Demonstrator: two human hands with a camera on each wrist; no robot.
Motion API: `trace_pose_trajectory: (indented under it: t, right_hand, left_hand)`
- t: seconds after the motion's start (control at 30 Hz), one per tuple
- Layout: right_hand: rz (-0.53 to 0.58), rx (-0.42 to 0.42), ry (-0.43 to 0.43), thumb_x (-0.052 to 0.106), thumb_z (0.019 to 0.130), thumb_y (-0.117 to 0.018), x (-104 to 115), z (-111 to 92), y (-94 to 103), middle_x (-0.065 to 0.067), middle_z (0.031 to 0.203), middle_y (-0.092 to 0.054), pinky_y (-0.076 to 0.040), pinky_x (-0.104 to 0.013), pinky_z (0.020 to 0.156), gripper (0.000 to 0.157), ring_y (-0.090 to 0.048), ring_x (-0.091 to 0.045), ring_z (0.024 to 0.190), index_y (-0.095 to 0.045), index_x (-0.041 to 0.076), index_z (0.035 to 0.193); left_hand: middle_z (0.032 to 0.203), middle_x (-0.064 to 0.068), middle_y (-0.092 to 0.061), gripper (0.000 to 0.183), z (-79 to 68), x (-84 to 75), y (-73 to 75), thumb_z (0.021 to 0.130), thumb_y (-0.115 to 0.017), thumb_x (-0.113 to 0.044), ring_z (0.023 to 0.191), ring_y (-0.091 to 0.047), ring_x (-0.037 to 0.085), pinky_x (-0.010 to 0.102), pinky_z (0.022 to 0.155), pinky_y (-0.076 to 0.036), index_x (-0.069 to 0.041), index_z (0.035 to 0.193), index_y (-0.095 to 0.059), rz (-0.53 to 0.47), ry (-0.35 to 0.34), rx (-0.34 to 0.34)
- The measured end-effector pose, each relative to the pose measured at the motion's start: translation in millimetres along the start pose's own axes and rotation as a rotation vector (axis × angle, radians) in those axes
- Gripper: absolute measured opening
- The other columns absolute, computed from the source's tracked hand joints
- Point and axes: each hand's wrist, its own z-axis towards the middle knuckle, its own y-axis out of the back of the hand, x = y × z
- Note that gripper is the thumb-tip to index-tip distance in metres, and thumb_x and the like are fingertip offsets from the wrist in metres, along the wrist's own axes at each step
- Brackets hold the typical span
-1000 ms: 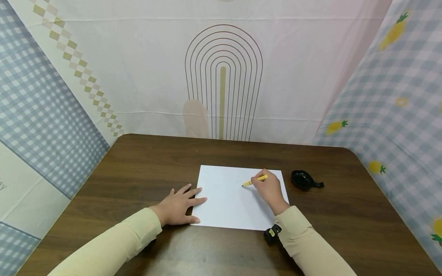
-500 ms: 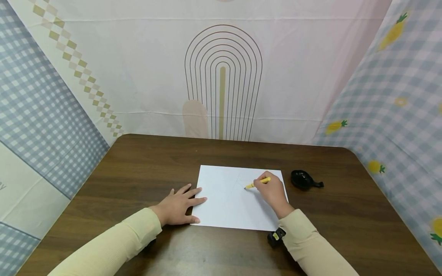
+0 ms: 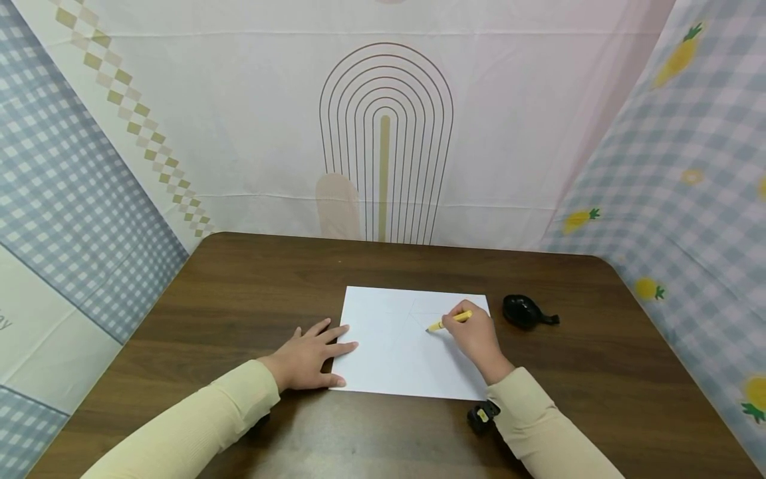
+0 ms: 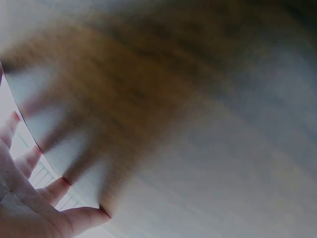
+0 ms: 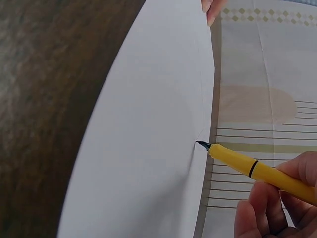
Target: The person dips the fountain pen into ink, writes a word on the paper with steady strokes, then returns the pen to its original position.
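Note:
A sheet of white paper [image 3: 385,356] lies on the brown table, with a few faint thin lines near its upper middle. My right hand [image 3: 480,340] pinches a yellow fountain pen [image 5: 233,159] over the right half of the sheet. In the right wrist view, the pen's dark nib [image 5: 203,145] is right at the paper, at the end of a thin line. Spread over the left edge of the sheet, my left hand [image 3: 306,360] rests with fingers straight and fingertips on the paper. The left wrist view shows its fingers [image 4: 52,191] against a glossy surface.
A black rounded object [image 3: 522,311] with a short tail lies to the right of the paper. Beyond the brown table [image 3: 269,273] hangs a pale patterned cloth [image 3: 257,133], with blue checked cloth [image 3: 676,213] at the sides.
My right hand has moved a little right and toward me with the pen, and faint lines now show where the hand was over the paper. The left hand has stayed still.

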Motion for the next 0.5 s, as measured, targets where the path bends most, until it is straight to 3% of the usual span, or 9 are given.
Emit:
trace_pose_trajectory:
  t: [0.5]
  right_hand:
    - [-0.001, -0.001, 0.013, 0.012, 0.088, -0.065, -4.3, -7.3, 5.8, -0.009, 0.078, -0.057, -0.04, -0.026, 0.057, 0.011, -0.048, -0.018, 0.067, -0.06, 0.002, 0.084]
  left_hand:
    - [0.157, 0.005, -0.029, 0.067, -0.2, -0.4, 0.9, 0.087, -0.063, -0.055, 0.144, -0.02, 0.04, 0.074, 0.099, -0.024, -0.03, 0.146, -0.044, 0.002, -0.009, -0.004]
